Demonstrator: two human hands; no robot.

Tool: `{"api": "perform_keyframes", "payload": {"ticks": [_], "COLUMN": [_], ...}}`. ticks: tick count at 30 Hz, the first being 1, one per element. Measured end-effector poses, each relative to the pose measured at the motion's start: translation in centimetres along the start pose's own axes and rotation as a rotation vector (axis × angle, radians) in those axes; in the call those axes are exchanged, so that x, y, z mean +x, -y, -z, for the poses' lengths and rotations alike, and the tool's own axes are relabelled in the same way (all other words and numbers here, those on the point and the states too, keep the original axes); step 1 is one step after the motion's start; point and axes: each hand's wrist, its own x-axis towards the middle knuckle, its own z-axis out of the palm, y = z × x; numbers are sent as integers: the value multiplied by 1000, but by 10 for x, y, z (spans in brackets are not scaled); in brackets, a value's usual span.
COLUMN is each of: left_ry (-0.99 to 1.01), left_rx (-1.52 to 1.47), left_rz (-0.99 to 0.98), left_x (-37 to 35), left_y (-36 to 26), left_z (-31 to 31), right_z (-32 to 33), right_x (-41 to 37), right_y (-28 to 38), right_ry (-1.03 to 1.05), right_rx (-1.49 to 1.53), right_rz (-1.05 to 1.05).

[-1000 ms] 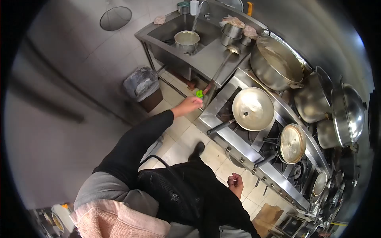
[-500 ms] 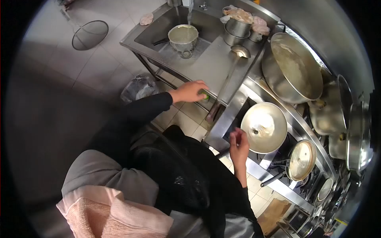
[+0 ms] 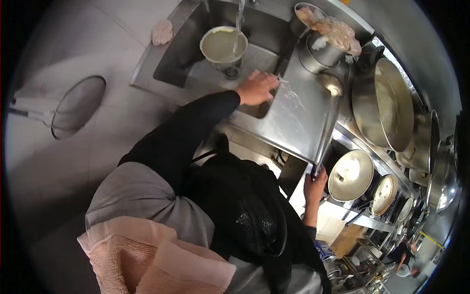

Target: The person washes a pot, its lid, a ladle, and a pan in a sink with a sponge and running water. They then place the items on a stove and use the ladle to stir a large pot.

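My left hand (image 3: 257,88) is over the near right edge of the sink (image 3: 169,73), fingers stretched toward the steel counter and apart. Wet streaks lie on the counter just beyond its fingertips. My right hand (image 3: 315,186) is closed around the handle end of a long ladle (image 3: 330,84), whose bowl rests on the counter by the stacked pots. In the sink a pot of cloudy liquid (image 3: 224,46) stands under running water (image 3: 239,24).
Steel pots (image 3: 320,51) with a plastic bag (image 3: 338,34) stand at the counter's back. A large stockpot (image 3: 364,108), a wok (image 3: 350,174) and a pan (image 3: 384,196) line the stove. A strainer (image 3: 78,108) hangs at left. Another person (image 3: 404,257) is far off, lower right.
My left hand has moved from the counter's front edge to the sink's edge; the green item by it no longer shows. My right hand has gone from beside the wok to the ladle handle.
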Motion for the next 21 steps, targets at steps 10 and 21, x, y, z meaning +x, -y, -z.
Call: {"api": "perform_keyframes", "payload": {"ticks": [10, 21], "left_ry": [-824, -704], "left_rx": [-522, -416], "left_rz": [609, 341], "left_x": [135, 201], "left_y": [213, 260], "left_z": [190, 279], "right_z": [7, -88], "right_x": [62, 215], "right_y": [146, 284], "right_ry": [-51, 421], "right_rx": [306, 565], "right_rz": [90, 504]}}
